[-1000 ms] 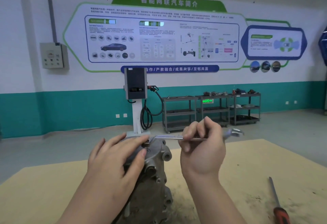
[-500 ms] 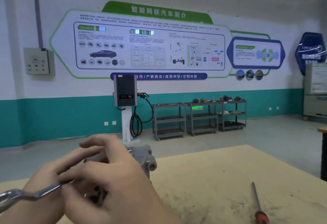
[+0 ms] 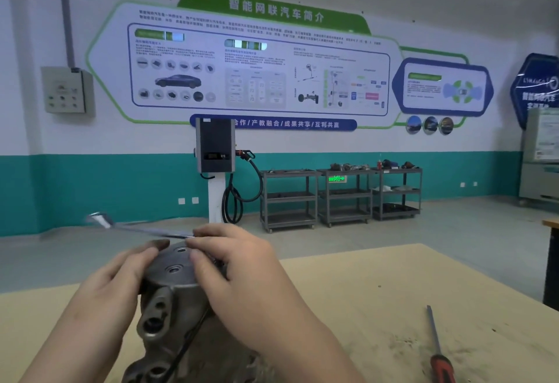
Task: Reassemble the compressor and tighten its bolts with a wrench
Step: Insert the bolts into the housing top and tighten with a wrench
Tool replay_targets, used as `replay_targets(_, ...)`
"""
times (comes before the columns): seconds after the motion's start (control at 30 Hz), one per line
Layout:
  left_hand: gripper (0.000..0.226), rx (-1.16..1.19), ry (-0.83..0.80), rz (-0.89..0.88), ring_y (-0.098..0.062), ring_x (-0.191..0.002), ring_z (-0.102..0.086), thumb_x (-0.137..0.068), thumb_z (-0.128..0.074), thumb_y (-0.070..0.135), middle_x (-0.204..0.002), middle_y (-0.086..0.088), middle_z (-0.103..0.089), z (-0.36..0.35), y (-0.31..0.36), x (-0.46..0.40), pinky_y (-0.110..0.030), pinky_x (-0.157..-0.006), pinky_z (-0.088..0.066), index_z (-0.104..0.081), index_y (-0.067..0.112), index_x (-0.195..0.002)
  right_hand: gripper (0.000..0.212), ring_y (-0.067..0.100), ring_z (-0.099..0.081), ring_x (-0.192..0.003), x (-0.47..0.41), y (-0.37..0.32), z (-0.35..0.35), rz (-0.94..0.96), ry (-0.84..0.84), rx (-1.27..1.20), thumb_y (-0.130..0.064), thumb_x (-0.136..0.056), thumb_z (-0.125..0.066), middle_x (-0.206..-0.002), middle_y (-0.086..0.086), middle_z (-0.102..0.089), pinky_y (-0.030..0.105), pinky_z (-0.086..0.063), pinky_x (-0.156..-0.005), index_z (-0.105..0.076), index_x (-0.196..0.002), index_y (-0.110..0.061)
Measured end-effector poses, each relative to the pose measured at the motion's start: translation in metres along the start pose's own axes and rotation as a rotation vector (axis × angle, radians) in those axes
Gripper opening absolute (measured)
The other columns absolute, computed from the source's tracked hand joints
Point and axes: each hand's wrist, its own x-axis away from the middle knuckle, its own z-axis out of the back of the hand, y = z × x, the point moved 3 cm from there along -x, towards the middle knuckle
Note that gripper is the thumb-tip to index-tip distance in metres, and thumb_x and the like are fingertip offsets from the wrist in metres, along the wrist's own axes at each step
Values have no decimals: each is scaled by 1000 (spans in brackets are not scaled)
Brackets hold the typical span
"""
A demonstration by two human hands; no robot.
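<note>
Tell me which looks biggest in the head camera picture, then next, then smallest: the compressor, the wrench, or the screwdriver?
1. compressor, biggest by far, though it is nearest the camera and hands hide part of it.
2. and 3. wrench and screwdriver: unsure. The right hand hides part of the wrench, and the picture's edge cuts the screwdriver.

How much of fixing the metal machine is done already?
The compressor stands on the table with its end cover on, so putting it together looks mostly done. Right now the right hand holds the wrench over the top while the left hand steadies it. Bolt tightening seems unfinished; the bolts are hidden.
</note>
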Motion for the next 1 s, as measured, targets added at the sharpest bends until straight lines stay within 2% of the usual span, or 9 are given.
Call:
replay_targets(0.1,13,101,99,30,6,-71,-66,-85,-64,45,-81,19,-73,-13,15,5,-29,-65,-47,-75,41,-91,29,10,-50,-115,-2,5,-3,-16,11,35,-27,-99,-49,-125,-11,-54,28,-38,-105,-66,-121,-18)
replay_targets(0.23,18,52,107,26,14,-62,-60,-95,-58,12,-86,12,-69,-20,21,9,-9,-52,-44,-69,26,-96,28,3,-45,-107,-5,12,6,-18,15,122,-29,-99,-48,-113,-13,-56,27,-39,-100,-62,-123,-25)
replay_targets(0.37,25,-55,33,-67,-1,-102,-64,-97,-56,16,-103,16,-71,-17,34,14,-20,-90,-50,-70,35,-104,32,0,-34,-117,-6,26,11,-112,18,133,-43,-98,-47,-124,-17,-48,34,-33,-107,-58,-127,-35)
replay_targets(0.43,25,-197,11,-204,0,-123,-50,-97,-55,23,-121,26,-60,-15,44,18,-23,-105,-36,-68,42,-106,33,-1,-30,-125,-5,31,13,-147,26,80,-47,-96,-49,-131,-20,-41,36,-30,-112,-55,-128,-42)
replay_targets(0.53,17,-366,-40,-348,19,-124,-38,-93,-52,55,-121,42,-50,-17,59,25,-13,-108,-26,-61,52,-107,31,-3,-16,-136,-5,30,16,-84,21,96,-37,-97,-49,-145,-26,-31,37,-17,-115,-57,-124,-50)
replay_targets(0.6,49,-541,-126,-406,28,-127,-23,-81,-30,70,-126,49,-37,-26,61,30,-26,-116,-17,-52,55,-122,36,-3,-19,-136,-6,32,15,-76,15,70,-23,-97,-47,-144,-25,-35,35,-18,-114,-61,-120,-46)
replay_targets(0.73,72,-693,-182,-382,42,-111,0,-80,-24,70,-131,46,-17,-43,63,34,-30,-120,-10,-38,43,-146,35,4,-55,-106,-8,48,10,-299,104,-180,-8,-93,-46,-115,-13,-62,31,-49,-94,-63,-107,-35)
replay_targets(0.83,59,-667,-198,-364,38,-113,-13,-85,-30,66,-132,46,-28,-42,67,34,-33,-120,-17,-44,46,-140,26,-2,-62,-71,-9,66,8,-535,180,-340,-10,-93,-48,-91,-10,-65,14,-49,-60,-64,-92,-30)
replay_targets(1.0,41,-665,-211,-347,10,-118,-36,-85,-32,68,-120,41,-46,-40,68,33,-32,-113,-26,-47,55,-121,17,18,-56,-99,1,96,-3,-888,210,-694,-18,-94,-51,-106,3,-62,34,-45,-78,-60,-109,-14)
